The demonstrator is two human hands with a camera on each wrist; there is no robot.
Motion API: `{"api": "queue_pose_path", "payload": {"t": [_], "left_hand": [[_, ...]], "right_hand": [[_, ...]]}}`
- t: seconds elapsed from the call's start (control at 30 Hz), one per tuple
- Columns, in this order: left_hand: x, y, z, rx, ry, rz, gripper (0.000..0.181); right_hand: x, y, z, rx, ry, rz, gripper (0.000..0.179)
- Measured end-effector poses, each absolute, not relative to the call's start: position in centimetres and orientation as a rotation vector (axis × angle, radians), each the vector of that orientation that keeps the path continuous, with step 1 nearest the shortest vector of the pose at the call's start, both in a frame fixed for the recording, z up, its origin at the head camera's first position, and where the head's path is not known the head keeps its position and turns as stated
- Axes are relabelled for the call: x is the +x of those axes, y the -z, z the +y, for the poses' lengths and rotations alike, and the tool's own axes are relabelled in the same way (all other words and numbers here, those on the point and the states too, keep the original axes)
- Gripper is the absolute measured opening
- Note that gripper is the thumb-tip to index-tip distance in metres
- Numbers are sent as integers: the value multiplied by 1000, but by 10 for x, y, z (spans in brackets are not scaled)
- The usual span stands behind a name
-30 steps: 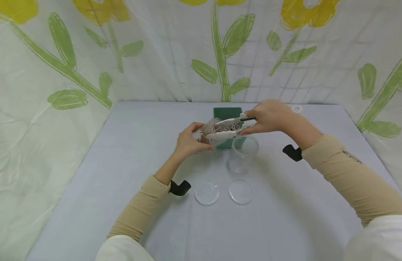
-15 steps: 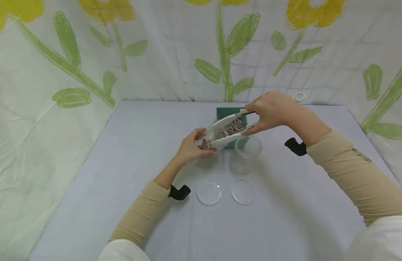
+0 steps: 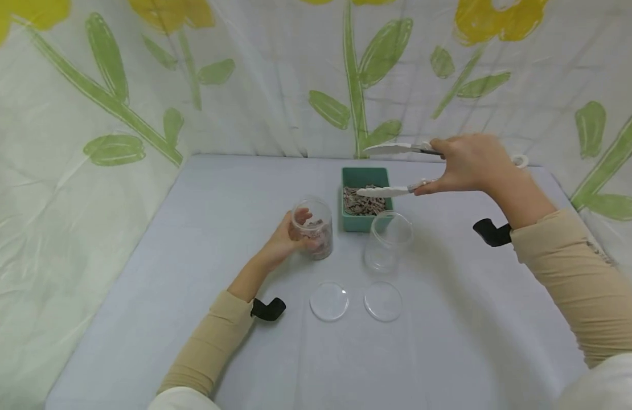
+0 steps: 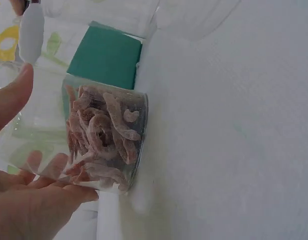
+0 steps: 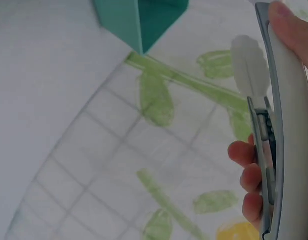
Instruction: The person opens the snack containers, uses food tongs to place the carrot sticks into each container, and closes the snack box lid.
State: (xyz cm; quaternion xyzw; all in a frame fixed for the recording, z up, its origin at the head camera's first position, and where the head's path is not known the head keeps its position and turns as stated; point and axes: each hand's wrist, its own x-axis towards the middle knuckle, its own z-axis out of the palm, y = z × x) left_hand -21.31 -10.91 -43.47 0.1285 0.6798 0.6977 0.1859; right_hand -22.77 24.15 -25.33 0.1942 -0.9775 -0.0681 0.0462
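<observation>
My left hand (image 3: 276, 249) grips a clear plastic jar (image 3: 323, 246) by its side, and the jar stands nearly upright with its base close to the table. Reddish-brown, frosted-looking strips (image 4: 106, 130) fill its lower part. In my right hand (image 3: 472, 165) are white-tipped tongs (image 3: 380, 192), their two arms spread wide with nothing between the tips. The lower tip overlaps a green bin (image 3: 359, 224) that holds more brownish strips (image 3: 364, 206). In the right wrist view, the thumb and fingers lie along the grey-edged tongs handles (image 5: 293, 130).
Right of the held jar, a second clear jar (image 3: 390, 253) stands open in front of the bin. Two round clear lids (image 3: 329, 302) lie side by side nearer to me. A flower-printed sheet (image 3: 275, 85) hangs behind the table's far edge.
The tongs have come out of the jar and moved up and right, their arms spreading. My left hand has brought the jar from tilted to nearly upright and lowered it, left of the bin.
</observation>
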Motion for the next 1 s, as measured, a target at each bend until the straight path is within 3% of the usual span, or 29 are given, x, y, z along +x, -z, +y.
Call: {"api": "queue_pose_path", "payload": {"t": [0.2,0.43,0.6,0.7,0.83,1.0], "left_hand": [[-212,430,-108,409,-1814,2080,88],[-196,400,-110,385,-1918,2300,100],[-166,370,-91,679,-2202,2336,106],[-148,359,-74,809,-2144,2310,104],[-139,360,-53,708,-1812,2292,94],[-153,378,-26,495,-1532,2242,92]], "right_hand": [[-234,264,245,521,284,-3092,106],[-237,261,253,402,242,-3168,114],[-238,262,258,375,201,-3193,115],[-239,266,260,384,172,-3216,117],[-244,271,263,395,136,-3248,118],[-253,274,264,412,134,-3255,115]]}}
